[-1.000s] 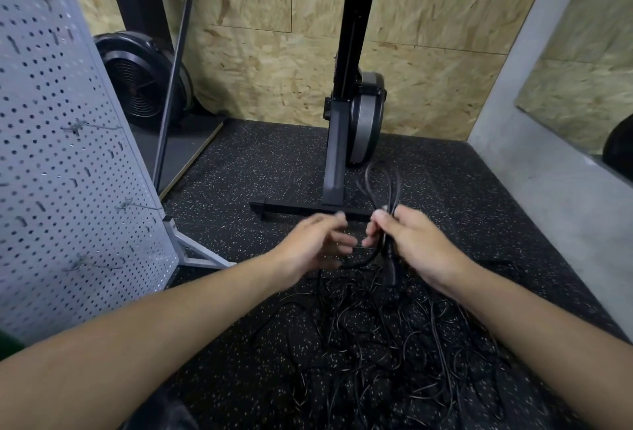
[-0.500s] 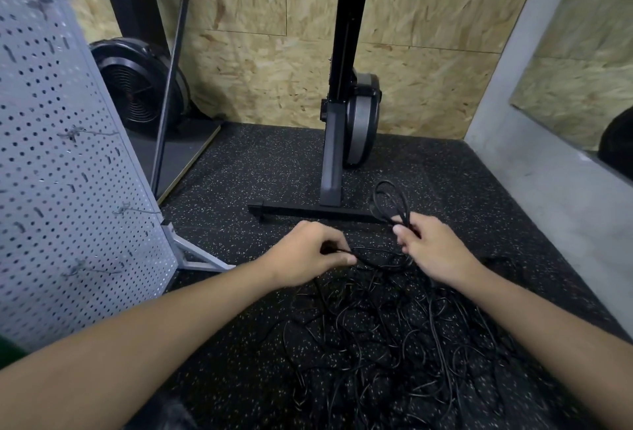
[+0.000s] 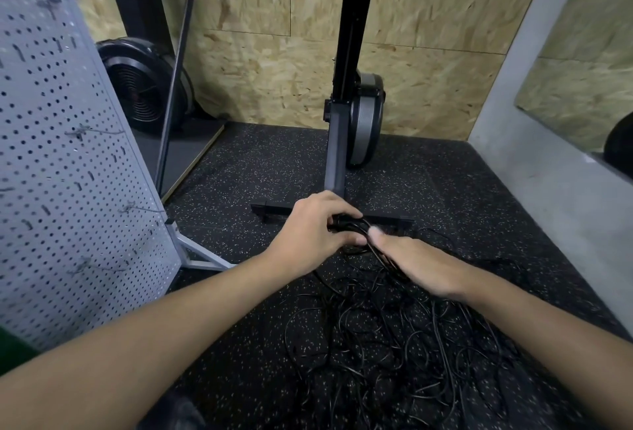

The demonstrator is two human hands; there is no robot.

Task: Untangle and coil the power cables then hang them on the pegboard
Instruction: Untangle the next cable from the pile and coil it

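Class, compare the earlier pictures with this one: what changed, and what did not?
The hands, apart half a second ago, have come together. The small coil of black power cable, then held up by the right hand, is now gripped by the left hand; the right is blurred. The tangled black cable pile and grey perforated pegboard stayed put.

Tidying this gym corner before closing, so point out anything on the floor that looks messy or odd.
Black power cables lie in a tangled heap on the rubber floor, loops crossing every way. The left hand grips one bundle; hooks on the pegboard carry nothing.
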